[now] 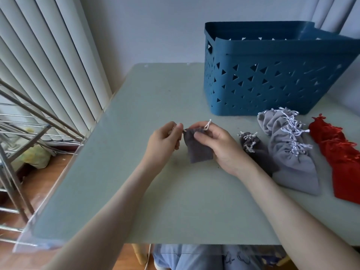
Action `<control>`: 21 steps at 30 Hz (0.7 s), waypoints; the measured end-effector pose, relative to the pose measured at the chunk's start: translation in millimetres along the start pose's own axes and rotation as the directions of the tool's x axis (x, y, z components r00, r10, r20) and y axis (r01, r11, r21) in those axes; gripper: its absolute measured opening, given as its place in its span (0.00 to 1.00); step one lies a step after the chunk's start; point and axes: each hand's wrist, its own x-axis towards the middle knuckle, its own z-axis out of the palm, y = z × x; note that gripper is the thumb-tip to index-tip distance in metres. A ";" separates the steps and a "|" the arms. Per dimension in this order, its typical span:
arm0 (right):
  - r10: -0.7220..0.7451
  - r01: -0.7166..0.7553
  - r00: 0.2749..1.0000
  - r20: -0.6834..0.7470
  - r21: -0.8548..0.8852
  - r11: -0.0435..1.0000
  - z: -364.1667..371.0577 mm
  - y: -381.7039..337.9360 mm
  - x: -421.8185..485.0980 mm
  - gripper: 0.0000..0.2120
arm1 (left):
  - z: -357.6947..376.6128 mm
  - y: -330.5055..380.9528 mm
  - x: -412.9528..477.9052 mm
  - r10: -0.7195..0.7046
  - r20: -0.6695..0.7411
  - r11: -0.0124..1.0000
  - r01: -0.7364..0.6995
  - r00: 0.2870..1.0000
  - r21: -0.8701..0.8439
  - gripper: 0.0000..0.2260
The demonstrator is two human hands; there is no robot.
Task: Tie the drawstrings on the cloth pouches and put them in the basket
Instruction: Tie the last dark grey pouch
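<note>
Left hand (165, 138) pinches one end of the white drawstring (207, 125); right hand (216, 142) grips the small dark-grey cloth pouch (198, 150) at its gathered mouth, apparently cinching it before knotting.

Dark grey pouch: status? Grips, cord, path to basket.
Left grip pinches drawstring; right grip holds dark grey pouch top. No knot visible. Nothing between it and basket.

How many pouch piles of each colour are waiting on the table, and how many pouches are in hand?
Dark grey pile: 1
Light grey pile: 1
Red pile: 1
Dark grey pouch, held by left hand and right hand: 1
Total: 3 piles, 1 held pouch. Pouches overlap within piles; no exact count.
</note>
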 end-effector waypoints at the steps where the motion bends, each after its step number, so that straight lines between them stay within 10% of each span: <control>1: -0.003 0.003 1.000 -0.020 0.021 1.000 -0.6 -1.3 0.2 0.08 | -0.3 1.5 -0.3 -0.003 -0.012 1.000 0.003 1.000 -0.016 0.18; 6: -0.044 0.061 0.997 -0.070 0.258 0.964 -4.1 -8.1 2.9 0.14 | -3.1 7.9 1.3 -0.071 0.086 0.967 0.089 0.994 -0.239 0.14; 11: -0.021 0.058 0.997 -0.079 0.508 0.859 -9.8 -8.6 4.7 0.19 | -5.9 17.6 1.5 -0.099 0.216 0.689 0.224 0.971 -0.690 0.13; 21: 0.041 -0.049 0.999 0.030 0.359 0.932 -3.1 -18.9 -4.0 0.04 | -7.9 18.3 -3.2 -0.182 0.464 0.609 0.470 0.867 -0.639 0.04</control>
